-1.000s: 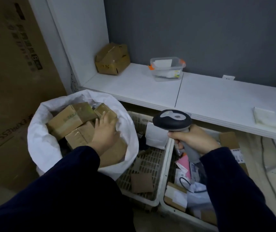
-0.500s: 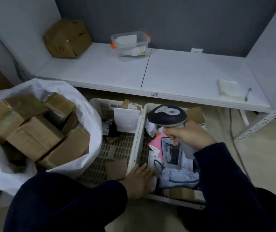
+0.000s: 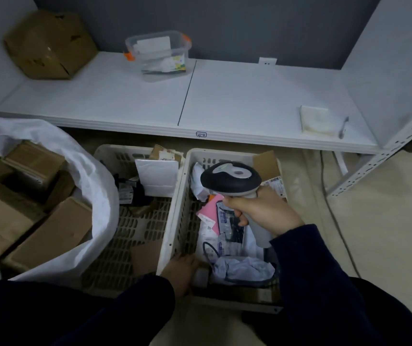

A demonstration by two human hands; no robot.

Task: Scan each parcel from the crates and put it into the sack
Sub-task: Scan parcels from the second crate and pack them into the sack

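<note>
My right hand [image 3: 262, 211] grips the scanner [image 3: 229, 179] by its handle, with the head above the right crate [image 3: 172, 221]. My left hand [image 3: 181, 270] is inside that crate's near left corner, fingers at a small parcel [image 3: 201, 278]; the grip cannot be discerned. The sack [image 3: 95, 176], beside the left crate [image 3: 115, 151], holds cardboard boxes [image 3: 50, 236].

i face a dark grey wall [image 3: 224, 21] across the top of the frame, dimly lit. below it runs a low white shelf [image 3: 249, 101], with a cardboard box [image 3: 47, 46] at its upper left and a clear tub [image 3: 160, 56] nearby. beige floor [image 3: 387, 233] shows at right.
</note>
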